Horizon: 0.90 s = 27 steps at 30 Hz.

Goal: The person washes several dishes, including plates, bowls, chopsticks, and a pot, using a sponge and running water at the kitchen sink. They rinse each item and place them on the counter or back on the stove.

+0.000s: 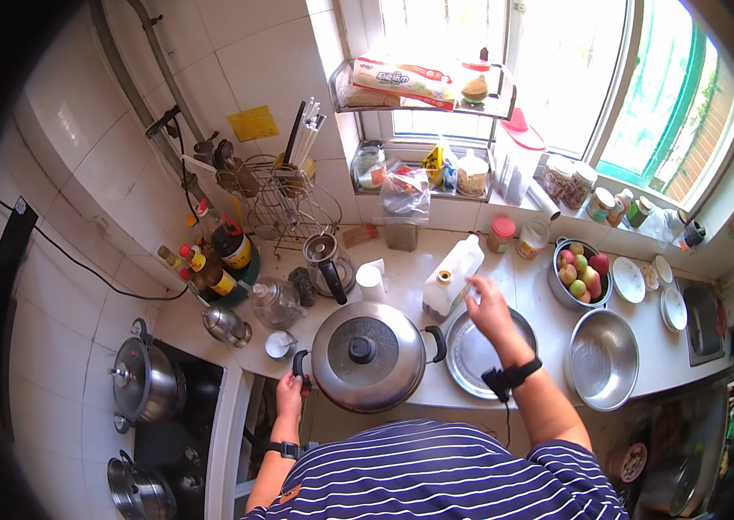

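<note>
My left hand (pixel 289 395) is closed on the black left side handle (pixel 301 367) of a wide stainless-steel pot (pixel 399 383). A domed lid with a glass centre (pixel 341 357) and a black knob (pixel 362 350) covers the pot. My right hand (pixel 492 311) hangs over a round metal tray (pixel 481 361), fingers apart, with nothing visible in it. Its fingertips are close to the side of a translucent white plastic jug (pixel 455 276) with a dark-ringed mouth; whether they touch cannot be told. The pot's right handle (pixel 435 344) stands between the pot and the tray.
Right of the tray are a steel basin (pixel 603 357) and a pot of fruit (pixel 565 286). Behind the covered pot stand a white cup (pixel 371 281), a glass coffee pot (pixel 334 266) and a glass teapot (pixel 276 309). A lidded pot (pixel 146 380) sits on the stove at left.
</note>
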Tool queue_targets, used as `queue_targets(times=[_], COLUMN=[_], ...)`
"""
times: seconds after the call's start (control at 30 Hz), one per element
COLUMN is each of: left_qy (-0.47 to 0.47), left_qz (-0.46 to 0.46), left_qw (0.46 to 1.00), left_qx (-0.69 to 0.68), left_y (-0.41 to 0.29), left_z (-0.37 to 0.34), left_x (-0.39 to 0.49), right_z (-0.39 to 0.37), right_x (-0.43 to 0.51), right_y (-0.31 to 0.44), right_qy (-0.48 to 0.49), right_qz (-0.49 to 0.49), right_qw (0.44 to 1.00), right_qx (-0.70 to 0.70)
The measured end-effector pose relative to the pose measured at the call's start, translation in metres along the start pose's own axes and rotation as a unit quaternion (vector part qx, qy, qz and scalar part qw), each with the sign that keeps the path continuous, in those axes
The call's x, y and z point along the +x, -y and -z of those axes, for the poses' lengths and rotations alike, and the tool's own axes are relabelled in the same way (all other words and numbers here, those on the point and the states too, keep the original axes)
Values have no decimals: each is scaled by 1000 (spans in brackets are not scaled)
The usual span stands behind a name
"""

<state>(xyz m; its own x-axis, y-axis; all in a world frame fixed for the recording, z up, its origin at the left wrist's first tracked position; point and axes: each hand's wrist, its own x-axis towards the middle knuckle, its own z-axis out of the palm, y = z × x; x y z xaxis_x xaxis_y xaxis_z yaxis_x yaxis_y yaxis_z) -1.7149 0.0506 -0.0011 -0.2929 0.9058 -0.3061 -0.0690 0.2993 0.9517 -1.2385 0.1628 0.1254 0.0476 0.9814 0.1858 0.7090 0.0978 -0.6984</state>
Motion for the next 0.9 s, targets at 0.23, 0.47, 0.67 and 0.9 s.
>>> queue_targets(times=[0.23,0.47,0.67,0.9], left_qy=[-80,-121,-186,-255], left_qz=[34,81,136,148], left_qw=[996,989,972,954], left_qx=[1,-13,-43,-54], left_y=[-2,27,66,97], left_z=[11,43,75,98], left_x=[-43,-100,-138,-179], right_z=[25,45,37,32], right_x=[76,116,150,200], right_y=[29,31,15,-5], right_qy=[77,225,213,151], right_qz=[208,240,189,97], right_qw=[935,894,904,920], right_qx=[-278,-304,-318,-348])
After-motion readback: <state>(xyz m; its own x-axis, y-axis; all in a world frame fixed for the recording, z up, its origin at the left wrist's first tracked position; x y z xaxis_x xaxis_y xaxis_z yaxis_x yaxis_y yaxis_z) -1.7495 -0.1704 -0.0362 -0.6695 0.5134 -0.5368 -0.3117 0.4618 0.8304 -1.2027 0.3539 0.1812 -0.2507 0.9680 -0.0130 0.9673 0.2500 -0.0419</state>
